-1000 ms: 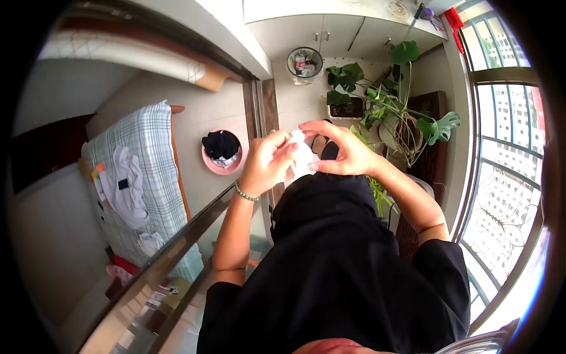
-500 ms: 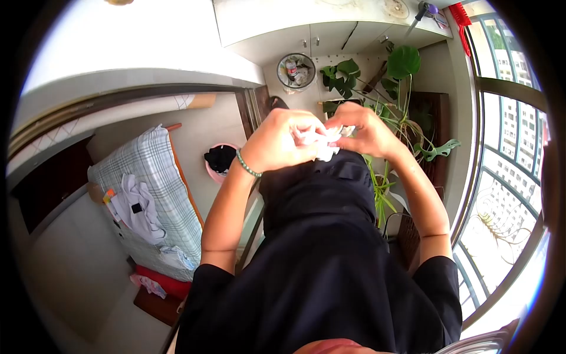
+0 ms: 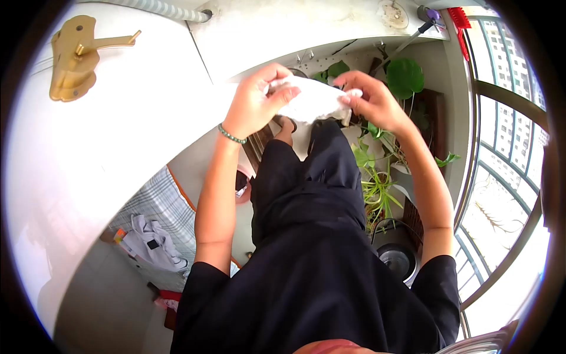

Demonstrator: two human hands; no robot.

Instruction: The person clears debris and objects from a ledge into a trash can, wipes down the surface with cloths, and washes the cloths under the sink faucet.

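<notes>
A small piece of soft white cloth (image 3: 315, 99) is stretched between my two hands, above my dark trousers. Its exact kind is hard to make out. My left hand (image 3: 254, 101), with a beaded bracelet at the wrist, pinches its left end between thumb and fingers. On the other side, my right hand (image 3: 377, 105) grips the right end, thumb in front and fingers curled behind. Part of the cloth's edge hides behind the fingers.
Green potted plants (image 3: 380, 192) stand to the right, beside the barred window (image 3: 501, 135). A gold fixture (image 3: 75, 59) juts from a white surface at upper left. At lower left lies a grey garment (image 3: 150, 242) on checked fabric (image 3: 156, 197). A pink basin (image 3: 243, 192) is partly hidden.
Both hands have risen and moved apart, spreading the white cloth that was bunched between them. The view has shifted, bringing in the gold fixture and hiding most of the bin.
</notes>
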